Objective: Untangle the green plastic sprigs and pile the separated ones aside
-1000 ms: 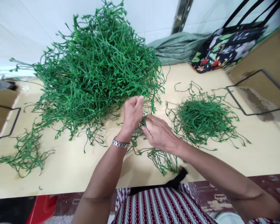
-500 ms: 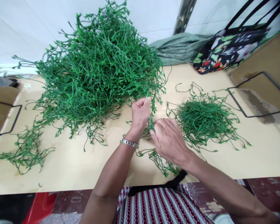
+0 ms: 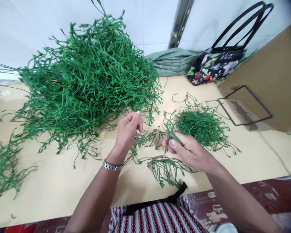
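My right hand grips a small bunch of green artificial plant stems, thumb pressed on top and the forked tips sticking out to the upper left. To its left is my left hand, apart from it, fingers curled in and thumb over them; whatever it may hold is hidden. Behind my left hand rises a big tangled heap of the same stems. A smaller, neater pile of stems lies just beyond my right hand. Loose stems are spread on the table below and between my hands.
More stems lie at the left edge of the table. On the right stands a cardboard box with a black wire frame. A floral bag and a grey-green cloth sit against the wall.
My hands have drawn apart, the right one moving rightward with the bunch of stems. My left hand has moved a little left. The camera view has shifted.
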A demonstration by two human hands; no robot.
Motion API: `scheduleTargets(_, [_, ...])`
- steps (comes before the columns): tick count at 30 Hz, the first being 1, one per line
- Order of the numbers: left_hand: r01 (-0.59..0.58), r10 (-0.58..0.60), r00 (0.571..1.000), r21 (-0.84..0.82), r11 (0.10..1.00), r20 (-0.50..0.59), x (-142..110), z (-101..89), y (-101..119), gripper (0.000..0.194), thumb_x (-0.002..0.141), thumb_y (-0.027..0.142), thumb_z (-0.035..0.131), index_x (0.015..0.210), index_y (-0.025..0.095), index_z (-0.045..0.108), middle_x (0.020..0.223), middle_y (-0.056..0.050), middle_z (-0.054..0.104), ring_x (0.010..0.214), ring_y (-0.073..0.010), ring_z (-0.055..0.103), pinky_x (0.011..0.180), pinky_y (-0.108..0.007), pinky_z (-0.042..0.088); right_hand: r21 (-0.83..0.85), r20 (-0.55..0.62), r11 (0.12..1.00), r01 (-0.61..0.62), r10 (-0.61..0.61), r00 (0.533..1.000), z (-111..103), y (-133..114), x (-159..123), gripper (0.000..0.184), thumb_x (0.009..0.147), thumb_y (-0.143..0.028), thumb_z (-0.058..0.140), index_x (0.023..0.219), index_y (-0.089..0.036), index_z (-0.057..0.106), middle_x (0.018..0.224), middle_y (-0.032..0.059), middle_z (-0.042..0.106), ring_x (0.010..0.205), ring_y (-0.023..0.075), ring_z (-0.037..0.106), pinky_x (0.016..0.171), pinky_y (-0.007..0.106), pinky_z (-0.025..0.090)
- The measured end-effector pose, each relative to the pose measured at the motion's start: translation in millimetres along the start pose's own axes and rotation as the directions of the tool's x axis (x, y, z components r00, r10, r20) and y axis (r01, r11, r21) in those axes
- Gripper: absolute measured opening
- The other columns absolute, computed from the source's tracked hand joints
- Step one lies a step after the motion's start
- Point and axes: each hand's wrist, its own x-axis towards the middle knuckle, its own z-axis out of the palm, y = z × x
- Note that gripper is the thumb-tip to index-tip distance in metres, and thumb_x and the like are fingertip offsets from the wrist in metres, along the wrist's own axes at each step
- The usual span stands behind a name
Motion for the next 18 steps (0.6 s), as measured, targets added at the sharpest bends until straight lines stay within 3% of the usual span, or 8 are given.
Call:
scheduleTargets(6, [0.108,-0.099,0.992,-0.115,0.987,0.083,-12.3,-4.0,5.8,0.034,0.082,0.032,0.051,0.052,0.015,0.048,0.043,0.003,0.045,0.04,-0.0073,0.042,0.046,-0.022,0.036,-0.38,-0.057,0.925,-0.005,-0.018,0.998,-16.8,1.5,-10.9,0.032,0.093,-0.038,0.028,0.093,-0.016,0.052,0.081,0.0046,0.059,0.072,0.0141,0.056,0.064,0.026,0.042])
scheduleTargets(11, [0.135,-0.123,0.987,-0.128,0.983,0.099,-18.4,-8.9,9.8,0.032,0.081,0.029,0.052,0.052,0.016,0.049,0.044,0.003,0.044,0.041,-0.008,0.042,0.046,-0.023,0.036,-0.773,-0.175,0.628,-0.09,-0.074,0.982,-30.1,13.9,-20.5,0.029,0.091,-0.034,0.032,0.088,-0.015,0.053,0.075,0.0063,0.06,0.068,0.0181,0.057,0.06,0.029,0.041])
scheduleTargets(15, [0.147,-0.138,0.988,-0.122,0.982,0.074,-21.6,-16.4,12.0,0.032,0.08,0.027,0.052,0.051,0.016,0.048,0.045,0.003,0.044,0.042,-0.0084,0.041,0.047,-0.023,0.037,-0.833,-0.325,0.481,-0.273,-0.027,0.945,-53.7,31.2,-28.5,0.032,0.089,-0.041,0.039,0.102,-0.016,0.054,0.092,0.0094,0.064,0.076,0.021,0.06,0.062,0.031,0.044])
scheduleTargets(18, [0.141,-0.133,0.988,-0.111,0.984,0.082,-24.0,-19.8,13.0,0.032,0.08,0.027,0.052,0.05,0.017,0.049,0.045,0.002,0.044,0.042,-0.0089,0.041,0.047,-0.024,0.036,-0.788,-0.424,0.495,-0.367,-0.004,0.906,-68.8,43.1,-30.7,0.043,0.083,-0.049,0.047,0.11,-0.016,0.052,0.103,0.0104,0.063,0.082,0.0238,0.061,0.064,0.033,0.045])
